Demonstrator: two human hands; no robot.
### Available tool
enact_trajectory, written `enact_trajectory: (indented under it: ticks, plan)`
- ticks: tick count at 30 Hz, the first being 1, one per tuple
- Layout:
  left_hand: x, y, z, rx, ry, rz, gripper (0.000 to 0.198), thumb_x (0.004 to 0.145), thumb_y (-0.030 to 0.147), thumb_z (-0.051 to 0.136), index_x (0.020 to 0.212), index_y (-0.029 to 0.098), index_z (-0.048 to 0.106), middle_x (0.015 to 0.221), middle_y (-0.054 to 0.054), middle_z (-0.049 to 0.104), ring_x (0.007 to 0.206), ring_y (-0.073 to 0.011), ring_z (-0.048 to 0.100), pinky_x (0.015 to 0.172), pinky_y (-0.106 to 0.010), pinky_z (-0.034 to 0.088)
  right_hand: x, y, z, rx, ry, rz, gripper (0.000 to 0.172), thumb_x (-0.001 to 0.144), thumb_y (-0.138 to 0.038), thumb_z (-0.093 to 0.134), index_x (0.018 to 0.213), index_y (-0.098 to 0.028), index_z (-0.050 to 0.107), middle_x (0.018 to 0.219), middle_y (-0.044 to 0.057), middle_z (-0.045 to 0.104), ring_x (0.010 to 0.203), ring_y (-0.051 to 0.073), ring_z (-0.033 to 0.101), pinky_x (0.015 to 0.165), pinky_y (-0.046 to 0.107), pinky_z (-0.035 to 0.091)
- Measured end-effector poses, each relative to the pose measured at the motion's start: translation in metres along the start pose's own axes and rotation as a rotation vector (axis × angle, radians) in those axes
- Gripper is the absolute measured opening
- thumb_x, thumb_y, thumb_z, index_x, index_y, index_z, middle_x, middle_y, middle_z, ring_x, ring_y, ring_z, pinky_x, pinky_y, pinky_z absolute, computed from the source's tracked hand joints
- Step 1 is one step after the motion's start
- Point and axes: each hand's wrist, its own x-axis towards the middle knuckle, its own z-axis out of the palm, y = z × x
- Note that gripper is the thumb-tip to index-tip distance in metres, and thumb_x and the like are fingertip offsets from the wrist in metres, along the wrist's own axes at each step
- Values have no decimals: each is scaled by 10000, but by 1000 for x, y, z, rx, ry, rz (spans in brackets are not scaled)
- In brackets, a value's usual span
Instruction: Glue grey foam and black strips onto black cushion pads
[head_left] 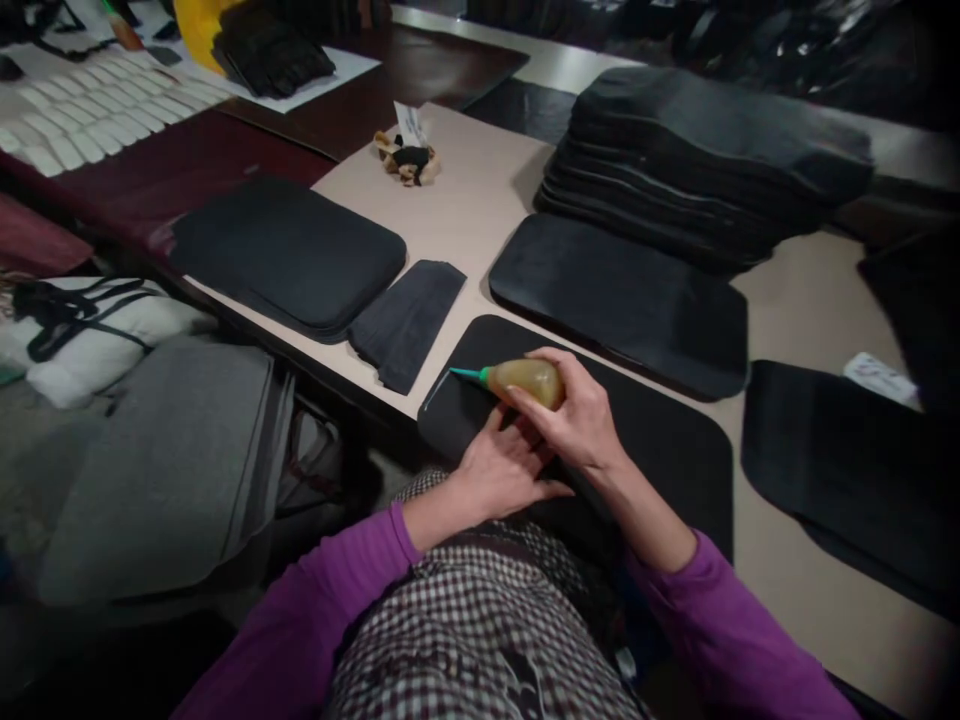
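Note:
My right hand (581,415) is wrapped round a glue bottle (531,381) of amber colour, tilted so its thin green nozzle (466,373) points left. The nozzle's tip is close to the left corner of a black rounded panel (645,430), where a pale glue line (437,392) runs along the edge. Below the bottle, my left hand (506,468) rests on the panel's near side with fingers spread and nothing visible in them. Just left of the panel lies a smaller dark tapered piece (412,322).
Dark panels lie around: a stack at left (292,250), another panel (622,300) behind, more at right (855,470). A tall pile of dark sheets (697,160) stands at the back. Crumpled tan scraps (409,162) sit farther off. Grey sheets (165,460) hang beside the table.

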Motion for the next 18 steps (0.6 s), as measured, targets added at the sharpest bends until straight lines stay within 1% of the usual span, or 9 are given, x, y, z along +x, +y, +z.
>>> enact_trajectory:
  ticks: [3,8,11,14,16,18]
  plan:
    - [1,-1,-3,-7,16,12,701,1045,705,346,1511,227,561,1597,-94,550,1565,-290,355,1302,-589,239,14,14,2,-21,62,69,481,901,-589,721,1213,-235,627,1196,100,716,1074,299,692,968,455,566]
    - [2,0,-7,-9,40,2,719,1048,700,330,1570,233,496,1661,-118,463,1580,-280,336,1279,-567,269,35,33,3,-72,137,136,488,895,-609,683,1194,-230,611,1199,114,696,1071,304,668,974,471,546]
    - [1,0,-6,8,47,6,719,1056,682,325,1593,227,467,1679,-124,439,1590,-273,327,1275,-554,284,38,43,0,-108,182,153,487,899,-610,669,1194,-226,608,1176,119,689,1069,304,659,976,464,538]
    - [1,0,-4,27,42,10,718,1056,687,315,1592,235,470,1702,-117,404,1593,-269,330,1272,-558,293,30,54,-13,-148,216,173,490,900,-614,657,1191,-223,610,1159,117,688,1053,300,657,970,454,537]
    - [1,0,-2,35,40,9,712,1055,688,318,1589,244,476,1707,-111,397,1590,-272,339,1268,-567,299,19,63,-28,-178,232,200,500,893,-621,651,1191,-222,611,1154,118,691,1043,301,659,959,454,541]
    - [1,0,0,37,36,11,703,1054,685,332,1586,251,482,1704,-108,404,1583,-279,357,1261,-577,306,3,72,-48,-213,251,235,502,883,-618,656,1190,-223,617,1157,116,697,1042,303,662,949,456,543]
